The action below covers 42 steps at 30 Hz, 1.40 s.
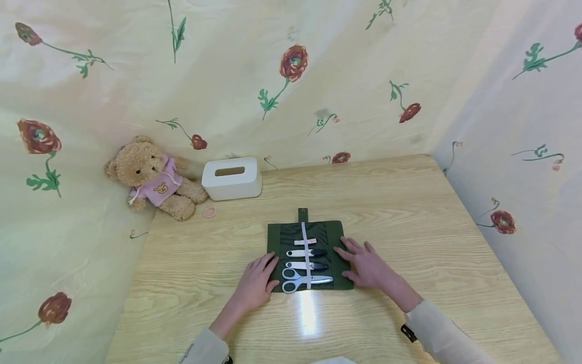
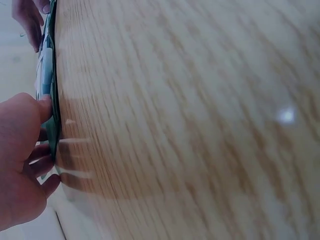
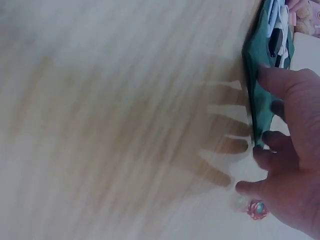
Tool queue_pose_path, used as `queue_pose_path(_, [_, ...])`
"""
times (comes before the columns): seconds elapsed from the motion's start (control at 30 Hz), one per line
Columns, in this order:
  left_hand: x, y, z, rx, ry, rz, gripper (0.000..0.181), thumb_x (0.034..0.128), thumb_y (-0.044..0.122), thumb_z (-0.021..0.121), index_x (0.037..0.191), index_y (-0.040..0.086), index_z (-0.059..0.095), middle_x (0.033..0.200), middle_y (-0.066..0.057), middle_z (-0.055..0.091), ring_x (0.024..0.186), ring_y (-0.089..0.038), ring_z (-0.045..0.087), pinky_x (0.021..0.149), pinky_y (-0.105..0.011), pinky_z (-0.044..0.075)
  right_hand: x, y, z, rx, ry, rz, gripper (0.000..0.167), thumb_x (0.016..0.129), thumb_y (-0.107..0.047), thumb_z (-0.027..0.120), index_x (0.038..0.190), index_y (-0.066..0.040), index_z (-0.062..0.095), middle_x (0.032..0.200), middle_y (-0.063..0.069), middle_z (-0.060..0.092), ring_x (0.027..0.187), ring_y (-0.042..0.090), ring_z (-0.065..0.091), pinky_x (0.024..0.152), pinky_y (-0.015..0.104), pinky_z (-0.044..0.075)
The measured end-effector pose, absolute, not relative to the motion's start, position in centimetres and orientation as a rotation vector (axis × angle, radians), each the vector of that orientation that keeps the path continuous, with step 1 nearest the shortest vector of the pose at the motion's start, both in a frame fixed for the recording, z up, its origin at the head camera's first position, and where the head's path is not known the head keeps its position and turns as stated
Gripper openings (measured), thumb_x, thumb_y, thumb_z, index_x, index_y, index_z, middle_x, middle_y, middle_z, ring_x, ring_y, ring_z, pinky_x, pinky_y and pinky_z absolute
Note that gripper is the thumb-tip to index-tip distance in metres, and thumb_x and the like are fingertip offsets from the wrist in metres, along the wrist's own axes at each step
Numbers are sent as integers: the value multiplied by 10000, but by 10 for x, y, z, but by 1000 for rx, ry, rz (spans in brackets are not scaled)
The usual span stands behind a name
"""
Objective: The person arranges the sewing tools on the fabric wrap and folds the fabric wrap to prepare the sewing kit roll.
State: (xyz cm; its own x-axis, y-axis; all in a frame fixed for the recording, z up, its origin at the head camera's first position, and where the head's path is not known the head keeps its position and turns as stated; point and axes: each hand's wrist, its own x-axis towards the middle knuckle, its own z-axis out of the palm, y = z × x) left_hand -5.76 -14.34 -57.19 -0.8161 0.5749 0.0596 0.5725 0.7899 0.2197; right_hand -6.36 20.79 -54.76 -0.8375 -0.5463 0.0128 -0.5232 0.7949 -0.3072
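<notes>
A dark green fabric roll-up pouch (image 1: 337, 232) lies unfolded on the table, a short snap strap (image 1: 302, 215) pointing away from me. Under its white elastic band (image 1: 305, 232) lie scissors (image 1: 291, 286), two white-and-dark slim tools (image 1: 295, 265) of unclear kind, and a small pale patterned piece (image 1: 299, 242). My left hand (image 1: 257, 283) rests on the pouch's left edge, thumb near the scissor handles. On the right edge, my right hand (image 1: 369, 265) touches the fabric with spread fingers. Both wrist views show the fingertips along the pouch's edges, the pouch lying flat.
A white tissue box (image 1: 234, 189) stands at the back left of the wooden table (image 1: 386, 197). Beside it sits a teddy bear (image 1: 161, 177) in a purple top, with a pink ring (image 1: 209, 212) before it. Flowered cloth walls border the table's back and sides.
</notes>
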Motion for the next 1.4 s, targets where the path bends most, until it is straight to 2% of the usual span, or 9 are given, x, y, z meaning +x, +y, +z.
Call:
queue_pose_path(0.3, [-55, -146, -571, 917, 2932, 440, 614, 966, 355, 656, 1442, 3, 492, 1484, -182, 420, 1299, -349, 450, 1040, -510, 380, -47, 212, -546, -987, 2805, -632, 776, 796, -355, 842, 1398, 31, 542, 1500, 272, 403, 1349, 429, 422, 1055, 655, 291])
queue_pose_path(0.57, [-58, -158, -564, 910, 2762, 547, 862, 850, 499, 758, 1525, 90, 413, 1582, -159, 306, 1398, -385, 348, 1096, -548, 310, -47, 219, -552, -1092, 2846, -622, 687, 794, -354, 844, 1331, 8, 616, 1447, 272, 472, 1320, 422, 463, 1034, 637, 337])
queue_pose_path(0.8, [-60, -162, -563, 964, 2741, 598, 799, 824, 411, 806, 1477, 80, 486, 1575, -169, 322, 1385, -409, 361, 1077, -583, 320, -49, 220, -555, -1137, 2883, -590, 602, 858, -378, 761, 1310, -1, 638, 1416, 262, 509, 1300, 408, 493, 1011, 636, 367])
queue_pose_path(0.97, [-61, -164, -563, 1011, 2753, 594, 783, 794, 349, 809, 1457, 63, 505, 1563, -181, 342, 1372, -400, 386, 1075, -560, 336, -50, 219, -555, -1138, 2906, -581, 527, 929, -355, 671, 1318, -2, 633, 1402, 241, 531, 1290, 390, 510, 1009, 633, 370])
queue_pose_path(1.13, [-59, -164, -564, 1047, 2763, 559, 772, 784, 305, 786, 1453, 47, 500, 1562, -202, 336, 1376, -384, 388, 1080, -527, 343, -51, 219, -557, -1212, 2937, -590, 405, 955, -289, 658, 1268, -34, 681, 1356, 259, 560, 1247, 406, 544, 969, 651, 397])
queue_pose_path(1.27, [-58, -164, -565, 1067, 2775, 557, 769, 804, 321, 783, 1459, 43, 492, 1561, -219, 331, 1395, -382, 365, 1083, -528, 339, -51, 219, -559, -1261, 2958, -602, 331, 947, -220, 673, 1222, -40, 712, 1315, 270, 586, 1212, 418, 568, 941, 657, 415])
queue_pose_path(1.4, [-56, -164, -566, 1065, 2786, 547, 768, 843, 398, 773, 1477, 76, 482, 1568, -213, 321, 1403, -388, 352, 1081, -537, 337, -51, 219, -560, -1213, 2943, -630, 317, 967, -191, 646, 1238, -36, 703, 1325, 268, 581, 1228, 415, 556, 962, 654, 398])
